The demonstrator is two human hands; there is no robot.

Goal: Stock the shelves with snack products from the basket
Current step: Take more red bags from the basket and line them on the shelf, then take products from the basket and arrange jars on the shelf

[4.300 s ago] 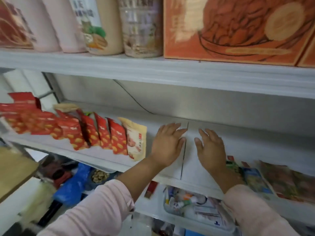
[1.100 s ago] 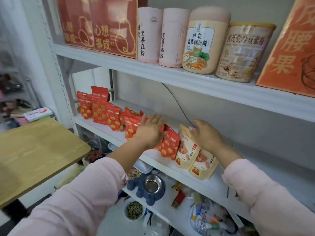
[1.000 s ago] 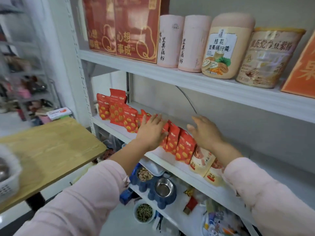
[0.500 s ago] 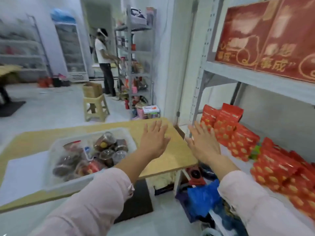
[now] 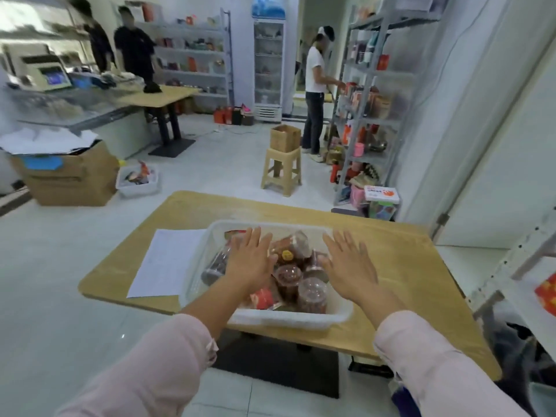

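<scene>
Hovering palm-down with straight, fanned fingers, the left hand point(image 5: 251, 263) and the right hand point(image 5: 349, 266) both hold nothing; whether either palm touches what lies beneath cannot be told. Pale pink sleeves cover both forearms. Under the hands sits the basket point(image 5: 288, 319), a translucent white plastic tub with rounded corners, standing on the wooden table point(image 5: 406, 266) near its front edge. Inside it are clear round jars point(image 5: 313, 293) with dark reddish-brown contents, some upright and some tipped, and a glossy red packet point(image 5: 264, 297) at the near wall. One jar carries a small yellow round sticker point(image 5: 286, 254), but its print is too blurred to read, and the hands cover much of the load. A white sheet of paper point(image 5: 164, 263) lies flat just beside the basket's left wall; any writing on it is not legible. At the far right edge a white metal shelf point(image 5: 511, 266) is cut off by the frame, with a corner of a red snack bag point(image 5: 546, 293) showing. Beyond the table stands a beige plastic stool point(image 5: 282, 171) bearing a cardboard box point(image 5: 285, 138).
</scene>
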